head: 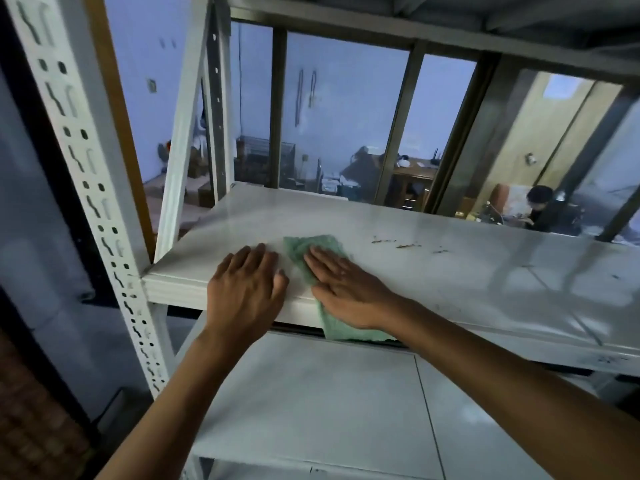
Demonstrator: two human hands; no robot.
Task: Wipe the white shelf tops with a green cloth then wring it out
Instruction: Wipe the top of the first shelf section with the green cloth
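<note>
A green cloth (313, 245) lies on the white shelf top (450, 271), near its left front corner, with one end hanging over the front edge. My right hand (349, 289) presses flat on the cloth, fingers spread and pointing left and away. Next to it, my left hand (246, 292) rests flat on the bare shelf at the front edge, holding nothing. Brown rust-like marks (405, 244) dot the shelf to the right of the cloth.
A slotted white upright post (97, 202) stands at the left. A lower white shelf (311, 403) sits under my arms, and another shelf hangs overhead. Behind the rack is a window; a person (540, 209) sits in the room beyond.
</note>
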